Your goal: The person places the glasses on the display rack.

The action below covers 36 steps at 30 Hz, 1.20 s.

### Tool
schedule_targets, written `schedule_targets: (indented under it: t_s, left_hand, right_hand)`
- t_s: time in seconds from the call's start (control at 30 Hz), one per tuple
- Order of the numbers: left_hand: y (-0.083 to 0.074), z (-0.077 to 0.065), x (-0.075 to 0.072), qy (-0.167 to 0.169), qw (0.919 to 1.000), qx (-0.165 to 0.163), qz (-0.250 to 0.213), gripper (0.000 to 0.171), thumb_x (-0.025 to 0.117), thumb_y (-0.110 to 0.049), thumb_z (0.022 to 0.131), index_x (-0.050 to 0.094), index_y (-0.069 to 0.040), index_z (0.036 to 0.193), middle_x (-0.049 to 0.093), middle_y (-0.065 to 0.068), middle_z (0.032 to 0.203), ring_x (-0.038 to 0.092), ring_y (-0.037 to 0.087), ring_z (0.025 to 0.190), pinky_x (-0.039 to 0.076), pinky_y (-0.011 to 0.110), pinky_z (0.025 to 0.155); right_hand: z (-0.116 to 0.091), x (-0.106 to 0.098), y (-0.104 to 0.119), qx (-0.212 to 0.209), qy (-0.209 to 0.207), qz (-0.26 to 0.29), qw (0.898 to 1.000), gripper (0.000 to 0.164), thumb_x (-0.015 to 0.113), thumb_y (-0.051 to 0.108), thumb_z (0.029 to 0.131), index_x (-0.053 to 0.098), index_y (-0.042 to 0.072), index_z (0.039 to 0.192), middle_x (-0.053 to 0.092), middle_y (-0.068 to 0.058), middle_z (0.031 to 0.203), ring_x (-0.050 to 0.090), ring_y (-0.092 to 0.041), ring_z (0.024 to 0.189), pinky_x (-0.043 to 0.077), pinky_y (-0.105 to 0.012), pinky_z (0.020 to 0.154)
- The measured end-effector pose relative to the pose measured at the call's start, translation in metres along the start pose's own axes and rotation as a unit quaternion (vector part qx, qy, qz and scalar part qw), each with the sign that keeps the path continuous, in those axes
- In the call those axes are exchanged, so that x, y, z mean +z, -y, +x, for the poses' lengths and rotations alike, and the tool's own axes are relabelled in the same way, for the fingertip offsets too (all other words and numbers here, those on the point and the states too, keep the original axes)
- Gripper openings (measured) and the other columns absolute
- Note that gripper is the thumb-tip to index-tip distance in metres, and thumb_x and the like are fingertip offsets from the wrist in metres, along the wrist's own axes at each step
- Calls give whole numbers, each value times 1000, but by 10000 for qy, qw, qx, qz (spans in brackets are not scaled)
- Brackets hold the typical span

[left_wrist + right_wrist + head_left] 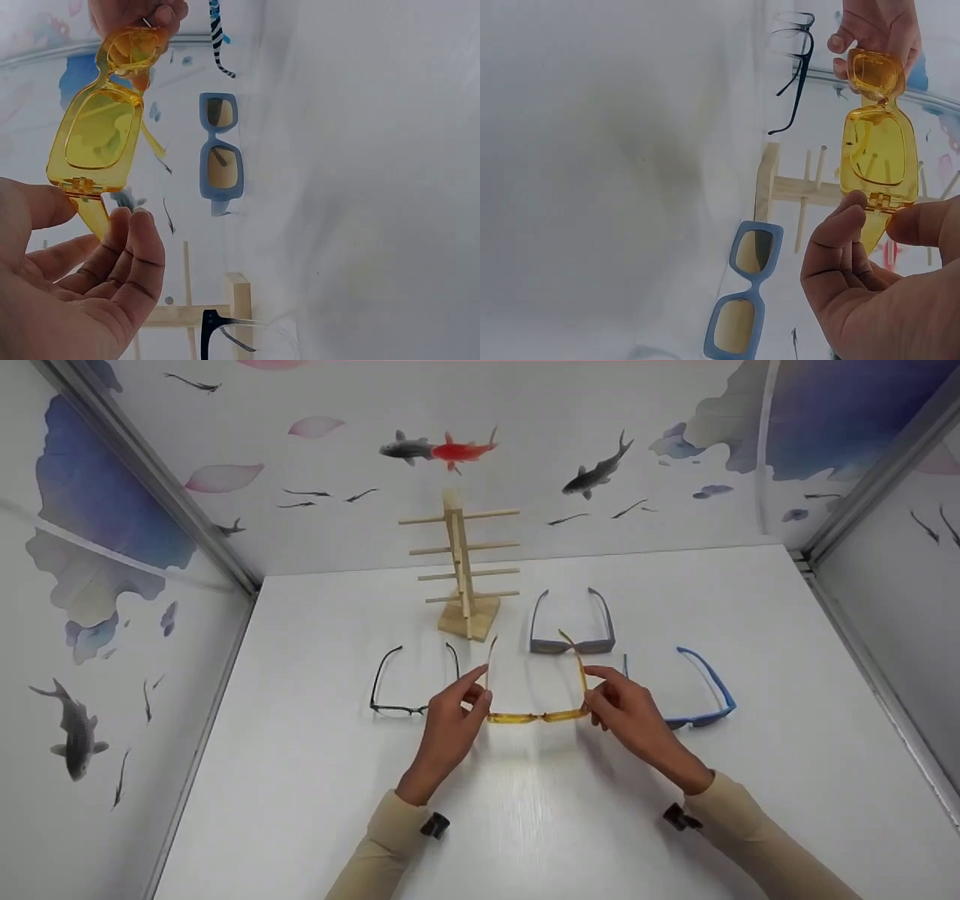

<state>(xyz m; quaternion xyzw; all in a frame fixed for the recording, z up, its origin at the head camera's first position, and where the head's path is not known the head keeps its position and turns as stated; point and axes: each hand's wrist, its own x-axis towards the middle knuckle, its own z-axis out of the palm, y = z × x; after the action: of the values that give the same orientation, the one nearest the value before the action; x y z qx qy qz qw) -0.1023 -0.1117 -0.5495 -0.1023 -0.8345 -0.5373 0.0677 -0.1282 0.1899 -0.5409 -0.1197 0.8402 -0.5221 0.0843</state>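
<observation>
Yellow see-through glasses (514,718) are held up over the white table, temples unfolded and pointing away from me. My left hand (452,716) pinches them at the left hinge and temple. At the opposite hinge, my right hand (630,711) grips the right temple between thumb and fingers. In the left wrist view the yellow front (105,135) shows both lenses, with the thumb at the hinge. The right wrist view shows the same frame (880,150) with fingertips right at its hinge. Black-rimmed glasses (386,708) lie beside the left hand, partly hidden by it.
A wooden display stand (461,577) with several pegs rises at the back of the table (300,810). Grey-blue sunglasses (551,646) lie to its right, and bright blue sunglasses (716,690) sit beyond my right hand. Printed fish panels wall in the table.
</observation>
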Motion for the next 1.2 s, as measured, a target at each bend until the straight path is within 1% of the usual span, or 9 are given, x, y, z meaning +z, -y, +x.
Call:
schedule_targets:
  t_s: [0.1,0.27,0.43,0.57,0.73,0.83,1.0,1.07,1.2]
  left_hand:
    - [0,1,-3,-110,9999,7,-4,44,67,-12,110,64,-5,153,75,4,101,70,15,93,60,26,74]
    - [1,1,-9,-129,9998,-65,-125,44,67,-11,110,64,-5,153,74,2,100,69,15,91,59,26,74]
    - [3,1,-18,-156,9995,-203,-181,44,67,-11,110,63,-7,154,74,0,102,70,15,94,60,26,76]
    - [3,1,-25,-210,9994,-256,-105,44,67,-13,110,64,-8,154,74,0,104,70,15,96,61,27,75]
    - [6,2,-33,-303,9991,-310,-10,45,67,-14,111,63,-9,155,75,0,103,70,15,91,61,27,72]
    - [7,4,-37,-345,9987,-375,-49,45,67,-13,111,63,-9,155,75,3,104,70,16,88,61,27,70]
    - [10,11,-42,-443,9982,-403,-14,44,67,-12,111,63,-8,155,76,14,107,71,17,87,61,27,69]
    - [12,14,-44,-494,9980,-398,59,44,67,-12,111,64,-8,155,77,14,106,72,18,87,61,27,70]
    - [16,19,-46,-590,9974,-407,122,44,67,-11,110,64,-7,154,77,9,103,72,19,88,62,28,69]
  right_hand:
    - [3,1,2,52,15,124,9999,42,60,13,114,57,3,154,73,-8,96,67,-25,79,57,-26,69]
    - [6,5,5,57,60,218,9997,43,61,14,114,57,3,155,74,-9,97,67,-24,79,58,-27,69]
    - [11,10,10,48,104,306,9995,44,61,15,113,57,5,156,73,-9,98,66,-23,80,58,-27,70]
    - [16,13,15,-43,110,393,9992,43,61,15,113,57,4,155,73,-11,98,67,-24,79,58,-28,70]
    - [23,18,21,-100,150,425,9989,42,61,14,113,59,6,154,75,-10,97,67,-24,77,58,-28,69]
    - [28,20,24,-181,143,378,9990,41,63,14,113,60,6,153,75,-11,96,68,-28,77,58,-28,68]
    - [38,23,28,-318,147,400,9986,42,63,16,113,60,5,153,76,-11,96,68,-38,78,58,-32,68]
    - [43,25,29,-313,154,433,9985,42,63,16,113,60,4,153,76,-11,96,68,-35,78,58,-32,68]
    - [52,27,31,-279,177,421,9986,42,62,16,113,60,4,153,76,-12,97,67,-26,77,57,-29,68]
